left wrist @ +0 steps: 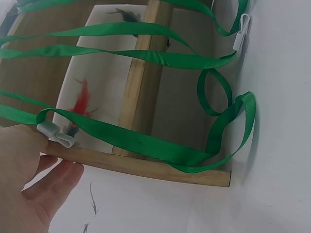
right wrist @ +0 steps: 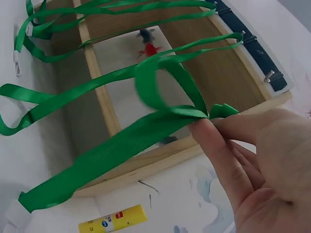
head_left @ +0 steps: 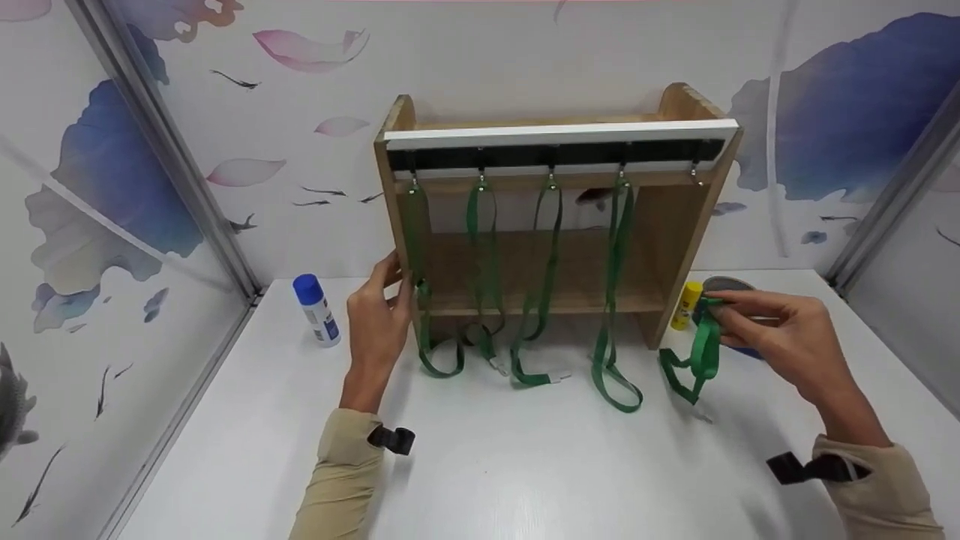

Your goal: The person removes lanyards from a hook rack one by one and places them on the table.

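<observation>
A wooden rack (head_left: 681, 225) stands upright with a dark hook strip (head_left: 517, 156) across its top front. Green lanyards (head_left: 616, 240) hang from several of its hooks, their lower loops trailing onto the table. No lanyard is on the rightmost hook (head_left: 696, 174). My left hand (head_left: 379, 319) holds the rack's left side panel (left wrist: 102, 159), close to a lanyard's white clip (left wrist: 56, 133). To the right of the rack, my right hand (head_left: 795, 337) pinches another green lanyard (right wrist: 121, 136) between thumb and fingers. Its folded length dangles below, with a pale clip at the low end.
A white glue stick with a blue cap (head_left: 319, 311) stands left of the rack. Near its right side is a yellow glue stick (head_left: 684, 309), with a round grey container (head_left: 726, 283) partly hidden behind my right hand. Printed wall panels (head_left: 300, 210) enclose the white table (head_left: 480, 480).
</observation>
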The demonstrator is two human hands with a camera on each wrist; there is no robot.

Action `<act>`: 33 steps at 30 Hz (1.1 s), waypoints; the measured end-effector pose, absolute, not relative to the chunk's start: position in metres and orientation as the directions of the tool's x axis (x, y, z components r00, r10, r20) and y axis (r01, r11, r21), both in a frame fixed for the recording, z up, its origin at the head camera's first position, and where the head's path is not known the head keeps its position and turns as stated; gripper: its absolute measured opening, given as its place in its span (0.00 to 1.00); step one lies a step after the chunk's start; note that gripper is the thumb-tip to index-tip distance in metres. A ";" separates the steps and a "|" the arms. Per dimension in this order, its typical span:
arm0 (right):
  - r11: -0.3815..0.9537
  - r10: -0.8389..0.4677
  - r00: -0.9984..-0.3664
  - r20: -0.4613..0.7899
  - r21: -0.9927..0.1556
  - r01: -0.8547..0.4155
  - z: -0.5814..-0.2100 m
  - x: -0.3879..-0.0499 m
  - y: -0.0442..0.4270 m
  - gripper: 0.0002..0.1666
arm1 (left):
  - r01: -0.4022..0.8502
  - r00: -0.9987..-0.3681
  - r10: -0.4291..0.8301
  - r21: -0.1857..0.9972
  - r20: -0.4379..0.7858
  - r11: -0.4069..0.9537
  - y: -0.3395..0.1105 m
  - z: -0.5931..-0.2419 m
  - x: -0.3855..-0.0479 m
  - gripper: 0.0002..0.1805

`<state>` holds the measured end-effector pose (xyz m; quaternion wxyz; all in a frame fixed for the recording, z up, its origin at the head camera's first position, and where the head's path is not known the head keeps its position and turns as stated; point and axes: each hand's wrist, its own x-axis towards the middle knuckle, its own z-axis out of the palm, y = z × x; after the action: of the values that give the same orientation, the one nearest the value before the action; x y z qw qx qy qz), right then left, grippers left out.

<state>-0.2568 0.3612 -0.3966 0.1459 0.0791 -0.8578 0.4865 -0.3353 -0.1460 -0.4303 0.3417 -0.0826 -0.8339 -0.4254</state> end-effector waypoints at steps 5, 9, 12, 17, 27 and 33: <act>0.542 -0.033 -0.977 0.208 -0.818 -0.193 -0.405 -0.266 0.367 0.27 | 0.423 -0.751 -0.154 0.646 0.642 0.635 -0.147 -0.430 -0.336 0.23; 0.580 -0.106 -0.994 0.027 -0.810 -0.083 -0.416 -0.276 0.373 0.27 | 0.418 -0.756 -0.154 0.650 0.636 0.634 -0.146 -0.430 -0.336 0.23; 0.617 -0.150 -0.986 -0.074 -0.786 -0.035 -0.424 -0.282 0.374 0.27 | 0.415 -0.758 -0.156 0.653 0.633 0.633 -0.146 -0.429 -0.336 0.23; 0.672 -0.145 -0.984 -0.102 -0.741 -0.022 -0.447 -0.290 0.369 0.25 | 0.408 -0.767 -0.161 0.665 0.621 0.625 -0.146 -0.429 -0.335 0.24; 0.782 -0.118 -0.992 -0.035 -0.619 -0.071 -0.471 -0.296 0.351 0.20 | 0.417 -0.763 -0.156 0.661 0.628 0.624 -0.147 -0.431 -0.336 0.23; 0.851 -0.080 -0.991 -0.108 -0.525 -0.012 -0.465 -0.286 0.328 0.46 | 0.433 -0.753 -0.146 0.650 0.642 0.625 -0.148 -0.431 -0.337 0.23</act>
<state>-0.2865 0.3276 -0.4645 -0.0628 0.0239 -0.9599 0.2721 -0.3367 -0.1480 -0.4311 0.3409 -0.0858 -0.8343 -0.4246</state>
